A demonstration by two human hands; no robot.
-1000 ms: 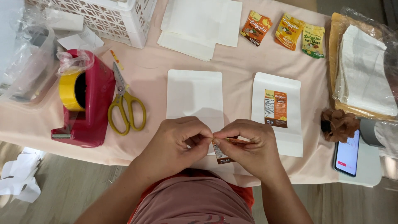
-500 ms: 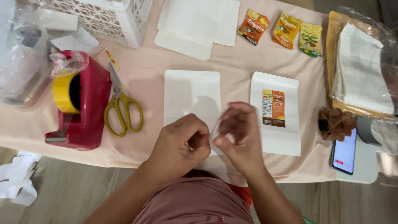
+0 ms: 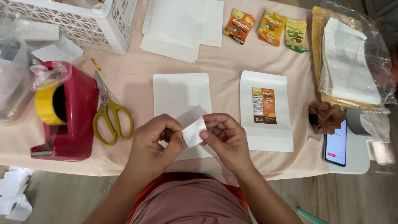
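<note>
a: hands first. the left hand (image 3: 155, 139) and the right hand (image 3: 224, 139) met over the near edge of the surface (image 3: 224, 62), both pinching one small white slip (image 3: 192, 132) between thumb and fingertips.

b: so each grip was closed on the slip?

a: yes, the left on its near-left edge, the right on its right edge. it was lifted and tilted just above a blank white pouch (image 3: 180, 97) lying flat, probably so the fingers could work at an edge without the pouch getting in the way.

b: what was it, a sticker?

a: couldn't tell. it looked like a label or a backing sheet, plain white on the side shown.

b: and the second pouch?

a: the labelled pouch (image 3: 265, 110) lay just to the right, flat, with a printed panel facing up. it sat apart from the blank one, which reads as finished and unfinished kept side by side, though that's my guess.

b: tools?

a: scissors (image 3: 110, 114) with yellow handles lay to the left, blades pointing away, and a red tape dispenser (image 3: 66, 114) with a yellow roll stood beyond them, all within the left hand's reach. a stack of white sheets (image 3: 182, 25) sat at the far side, and a phone (image 3: 336, 143) lay at the right edge.
</note>
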